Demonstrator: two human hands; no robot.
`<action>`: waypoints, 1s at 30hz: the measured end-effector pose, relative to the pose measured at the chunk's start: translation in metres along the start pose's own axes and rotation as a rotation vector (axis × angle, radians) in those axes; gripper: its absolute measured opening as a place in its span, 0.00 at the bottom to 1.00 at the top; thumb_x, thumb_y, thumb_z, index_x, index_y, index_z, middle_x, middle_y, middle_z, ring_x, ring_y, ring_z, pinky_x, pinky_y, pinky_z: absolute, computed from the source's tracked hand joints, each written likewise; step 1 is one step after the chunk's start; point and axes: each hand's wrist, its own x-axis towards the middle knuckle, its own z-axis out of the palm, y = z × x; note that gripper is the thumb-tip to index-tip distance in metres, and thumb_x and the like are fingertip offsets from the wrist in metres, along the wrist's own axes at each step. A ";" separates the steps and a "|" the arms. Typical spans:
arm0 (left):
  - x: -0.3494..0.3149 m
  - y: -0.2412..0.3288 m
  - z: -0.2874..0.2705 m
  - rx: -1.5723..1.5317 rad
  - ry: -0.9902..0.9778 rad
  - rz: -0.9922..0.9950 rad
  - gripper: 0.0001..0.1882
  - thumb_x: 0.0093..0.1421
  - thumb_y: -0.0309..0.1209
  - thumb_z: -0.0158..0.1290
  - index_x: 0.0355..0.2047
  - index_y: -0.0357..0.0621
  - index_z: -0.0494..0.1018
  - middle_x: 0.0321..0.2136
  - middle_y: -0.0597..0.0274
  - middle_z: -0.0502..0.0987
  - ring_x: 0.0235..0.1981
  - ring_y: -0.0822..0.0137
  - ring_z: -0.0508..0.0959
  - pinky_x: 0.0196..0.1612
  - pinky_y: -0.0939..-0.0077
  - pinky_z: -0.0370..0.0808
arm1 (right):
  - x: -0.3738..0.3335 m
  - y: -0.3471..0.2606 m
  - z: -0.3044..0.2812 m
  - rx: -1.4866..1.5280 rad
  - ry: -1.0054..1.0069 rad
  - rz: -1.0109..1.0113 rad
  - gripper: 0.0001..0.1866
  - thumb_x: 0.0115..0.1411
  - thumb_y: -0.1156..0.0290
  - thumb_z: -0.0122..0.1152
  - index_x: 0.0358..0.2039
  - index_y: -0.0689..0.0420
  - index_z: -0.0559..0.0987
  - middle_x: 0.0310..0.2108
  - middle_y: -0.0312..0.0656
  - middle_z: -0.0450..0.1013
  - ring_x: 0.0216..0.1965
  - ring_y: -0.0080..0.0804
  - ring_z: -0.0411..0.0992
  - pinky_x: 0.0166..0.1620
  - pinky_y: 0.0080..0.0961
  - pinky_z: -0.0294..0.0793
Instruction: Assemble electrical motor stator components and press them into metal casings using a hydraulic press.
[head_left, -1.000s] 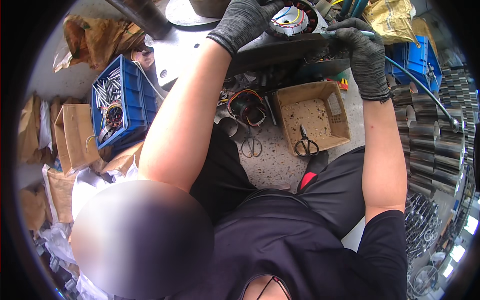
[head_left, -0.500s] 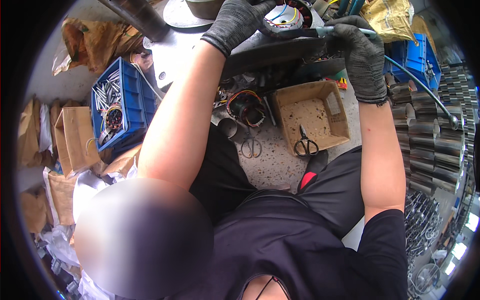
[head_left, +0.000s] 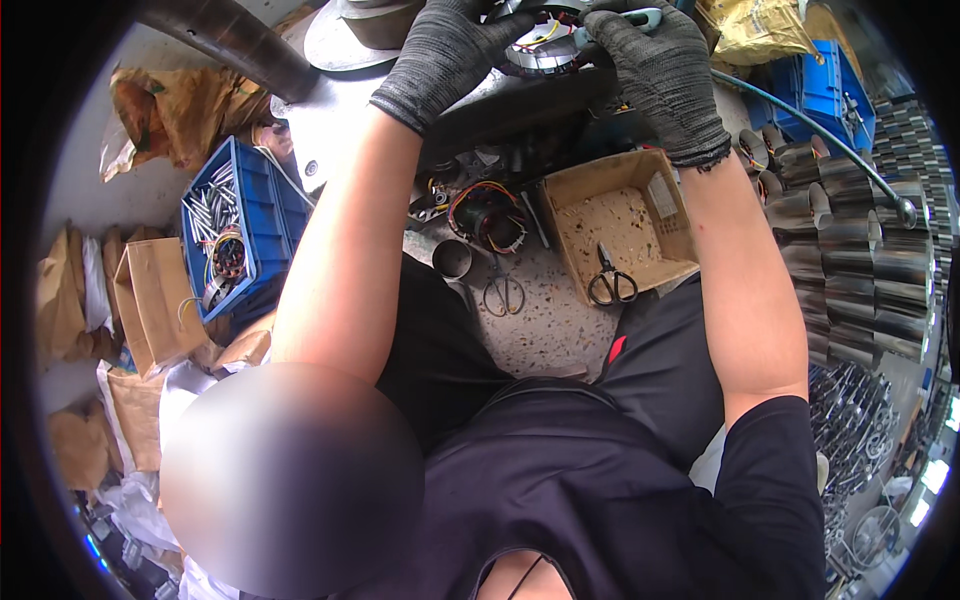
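At the far edge of the bench sits a round motor stator [head_left: 546,60] with coloured wires inside its ring. My left hand [head_left: 447,62], in a dark grey knitted glove, grips its left side, the thumb lying across the rim. My right hand [head_left: 662,85], gloved the same way, is closed around a tool with a pale grey-green handle [head_left: 647,18]. The tool's front end points at the stator's right side; my fingers partly hide it. The far side of the stator is cut off by the picture's edge.
Below the bench stand a cardboard box [head_left: 560,215] with black-handled scissors [head_left: 612,287], another wired stator [head_left: 490,218] and a metal ring [head_left: 453,260]. A blue crate [head_left: 262,220] of metal shafts is at left; stacked metal cylinders [head_left: 850,270] are at right.
My right hand has moved left and slightly up with the tool, now close over the stator's right side. My left hand has shifted slightly left in the picture, still at the stator.
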 end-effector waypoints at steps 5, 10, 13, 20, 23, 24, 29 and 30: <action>-0.001 0.006 0.004 -0.203 -0.011 -0.131 0.19 0.66 0.21 0.58 0.57 0.32 0.74 0.50 0.55 0.80 0.47 0.68 0.81 0.40 0.77 0.85 | 0.008 0.006 -0.017 -0.061 -0.098 -0.070 0.04 0.61 0.77 0.61 0.30 0.61 0.81 0.22 0.38 0.78 0.25 0.24 0.76 0.30 0.24 0.74; -0.001 -0.004 0.001 -0.176 -0.006 -0.059 0.20 0.66 0.21 0.59 0.58 0.31 0.73 0.50 0.55 0.79 0.47 0.67 0.81 0.39 0.76 0.87 | -0.002 -0.009 -0.001 -0.123 0.087 -0.173 0.04 0.61 0.75 0.62 0.30 0.61 0.81 0.22 0.40 0.77 0.25 0.26 0.76 0.30 0.26 0.75; -0.002 0.003 0.002 -0.251 -0.026 -0.158 0.21 0.66 0.21 0.58 0.59 0.31 0.72 0.50 0.55 0.79 0.47 0.66 0.81 0.38 0.73 0.88 | -0.002 -0.010 0.004 -0.143 0.123 -0.122 0.05 0.61 0.73 0.63 0.31 0.62 0.81 0.21 0.41 0.77 0.25 0.27 0.76 0.30 0.27 0.75; -0.004 0.005 0.003 -0.361 -0.035 -0.185 0.21 0.66 0.21 0.59 0.58 0.30 0.72 0.50 0.54 0.79 0.47 0.66 0.81 0.40 0.72 0.89 | -0.004 -0.002 -0.001 -0.138 -0.063 -0.108 0.07 0.61 0.72 0.63 0.36 0.62 0.81 0.23 0.41 0.78 0.26 0.26 0.76 0.31 0.26 0.74; -0.003 0.003 -0.001 -0.251 -0.020 -0.138 0.21 0.65 0.21 0.60 0.58 0.32 0.73 0.49 0.56 0.80 0.47 0.68 0.81 0.44 0.74 0.85 | -0.009 -0.008 -0.004 0.075 0.012 0.019 0.06 0.61 0.73 0.64 0.36 0.61 0.81 0.25 0.39 0.78 0.25 0.23 0.75 0.30 0.24 0.74; -0.002 0.003 0.000 -0.111 -0.002 -0.065 0.20 0.65 0.21 0.61 0.57 0.33 0.74 0.49 0.57 0.81 0.48 0.69 0.81 0.46 0.75 0.83 | -0.009 -0.007 -0.005 0.075 0.011 0.019 0.06 0.61 0.73 0.64 0.36 0.61 0.81 0.25 0.39 0.78 0.25 0.23 0.75 0.30 0.24 0.74; -0.003 0.003 0.001 -0.128 0.002 -0.088 0.20 0.64 0.22 0.61 0.57 0.33 0.75 0.48 0.58 0.81 0.48 0.71 0.80 0.46 0.77 0.81 | -0.015 -0.007 -0.002 -0.048 0.010 -0.033 0.05 0.63 0.75 0.64 0.39 0.60 0.81 0.24 0.36 0.78 0.25 0.20 0.74 0.30 0.20 0.73; -0.004 0.005 0.001 -0.194 0.006 -0.140 0.20 0.64 0.22 0.61 0.56 0.33 0.75 0.48 0.58 0.81 0.48 0.71 0.80 0.44 0.77 0.82 | -0.015 -0.009 -0.003 -0.046 0.010 -0.035 0.05 0.63 0.75 0.64 0.39 0.60 0.81 0.24 0.36 0.78 0.25 0.20 0.74 0.30 0.20 0.73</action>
